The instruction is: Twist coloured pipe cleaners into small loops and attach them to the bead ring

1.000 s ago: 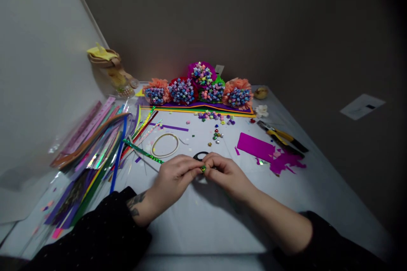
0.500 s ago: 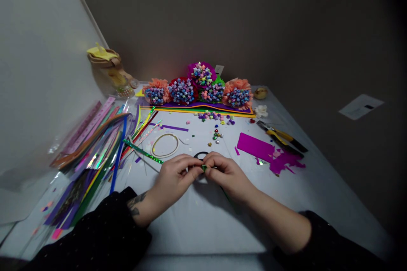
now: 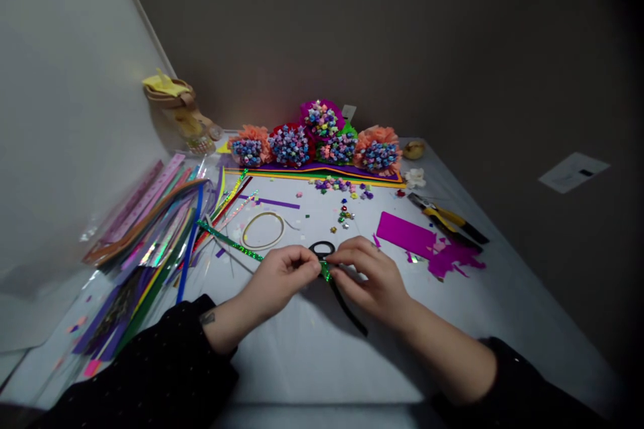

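My left hand [image 3: 284, 278] pinches a shiny green paper strip [image 3: 326, 272] between thumb and forefinger. A small folded part shows at the fingertips, and the dark tail of the strip hangs down to the right. My right hand [image 3: 372, 278] is close beside it, thumb and fingers apart, their tips at the strip. Just beyond the fingertips lies a black-handled loop [image 3: 323, 249], apparently scissors, partly hidden by the hands. Another glittery green strip [image 3: 231, 242] runs from the left pile toward my left hand.
Many paper strips [image 3: 151, 248] lie at the left. Small folded stars [image 3: 345, 216] are scattered mid-table, before star bouquets [image 3: 289, 146] at the back. A gold ring [image 3: 263, 230] sits left of centre. Yellow-black pliers [image 3: 447, 218] and magenta paper [image 3: 407, 233] lie at the right.
My right hand's fingers have spread from their pinch and moved slightly right. More of the green strip and its tail now shows. My left hand keeps its pinch.
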The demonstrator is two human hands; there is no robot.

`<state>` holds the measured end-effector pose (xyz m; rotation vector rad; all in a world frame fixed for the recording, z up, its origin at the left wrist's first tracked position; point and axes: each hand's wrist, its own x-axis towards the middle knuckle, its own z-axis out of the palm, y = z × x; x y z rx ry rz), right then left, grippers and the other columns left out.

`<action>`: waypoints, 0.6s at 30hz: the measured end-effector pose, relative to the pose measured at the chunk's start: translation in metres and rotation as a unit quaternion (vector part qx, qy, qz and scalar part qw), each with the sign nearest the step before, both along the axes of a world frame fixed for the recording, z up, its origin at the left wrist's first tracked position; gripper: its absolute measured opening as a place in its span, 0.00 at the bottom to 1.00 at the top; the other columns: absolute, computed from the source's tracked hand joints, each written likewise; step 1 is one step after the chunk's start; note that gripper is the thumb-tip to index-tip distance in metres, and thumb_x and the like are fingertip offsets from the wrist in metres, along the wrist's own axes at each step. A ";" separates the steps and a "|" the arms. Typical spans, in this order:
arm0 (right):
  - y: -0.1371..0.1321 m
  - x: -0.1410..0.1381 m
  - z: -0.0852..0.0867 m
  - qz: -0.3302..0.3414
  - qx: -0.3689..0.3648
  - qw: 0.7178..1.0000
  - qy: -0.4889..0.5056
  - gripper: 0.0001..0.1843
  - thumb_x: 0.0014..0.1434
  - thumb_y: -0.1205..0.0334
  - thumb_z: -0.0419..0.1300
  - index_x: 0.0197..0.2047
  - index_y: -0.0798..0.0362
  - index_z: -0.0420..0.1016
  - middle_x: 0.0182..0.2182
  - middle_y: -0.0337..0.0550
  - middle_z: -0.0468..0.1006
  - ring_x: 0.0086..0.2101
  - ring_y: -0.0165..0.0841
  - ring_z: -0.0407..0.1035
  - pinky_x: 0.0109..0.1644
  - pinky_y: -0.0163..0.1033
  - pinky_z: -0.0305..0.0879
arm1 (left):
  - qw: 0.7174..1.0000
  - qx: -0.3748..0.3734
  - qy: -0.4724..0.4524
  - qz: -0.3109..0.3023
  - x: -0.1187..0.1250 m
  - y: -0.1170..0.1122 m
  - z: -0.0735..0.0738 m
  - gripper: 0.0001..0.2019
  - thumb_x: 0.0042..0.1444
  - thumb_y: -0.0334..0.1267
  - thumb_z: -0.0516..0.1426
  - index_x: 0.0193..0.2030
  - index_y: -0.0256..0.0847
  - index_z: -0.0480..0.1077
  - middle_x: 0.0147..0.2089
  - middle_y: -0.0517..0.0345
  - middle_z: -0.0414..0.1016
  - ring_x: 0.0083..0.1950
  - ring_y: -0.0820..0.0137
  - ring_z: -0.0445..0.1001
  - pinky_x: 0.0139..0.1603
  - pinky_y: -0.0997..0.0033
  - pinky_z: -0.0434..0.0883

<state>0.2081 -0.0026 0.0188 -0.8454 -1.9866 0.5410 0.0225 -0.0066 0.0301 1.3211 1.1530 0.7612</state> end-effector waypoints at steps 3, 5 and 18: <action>-0.001 0.000 -0.001 -0.002 0.025 0.999 -0.023 0.10 0.57 0.69 0.57 0.42 0.49 0.73 0.32 0.44 0.73 0.35 0.33 0.70 0.36 0.38 0.69 | 1.000 0.014 0.005 0.001 0.000 0.000 -0.002 0.09 0.51 0.41 0.56 0.26 0.37 0.68 0.25 0.61 0.68 0.29 0.74 0.65 0.32 0.75 0.64; -0.002 0.000 -0.002 -0.008 0.034 0.999 -0.037 0.10 0.57 0.69 0.57 0.42 0.49 0.72 0.32 0.44 0.73 0.35 0.33 0.70 0.37 0.38 0.69 | 1.000 0.015 0.008 0.003 0.000 0.000 -0.003 0.10 0.52 0.41 0.56 0.26 0.36 0.69 0.25 0.61 0.68 0.29 0.74 0.65 0.33 0.74 0.65; -0.002 0.000 -0.009 -0.022 0.050 0.997 -0.049 0.11 0.57 0.70 0.57 0.42 0.48 0.74 0.32 0.44 0.75 0.33 0.33 0.69 0.37 0.40 0.68 | 1.000 0.004 0.000 -0.001 0.000 0.000 -0.003 0.10 0.51 0.41 0.57 0.27 0.36 0.70 0.26 0.61 0.70 0.29 0.74 0.66 0.32 0.74 0.64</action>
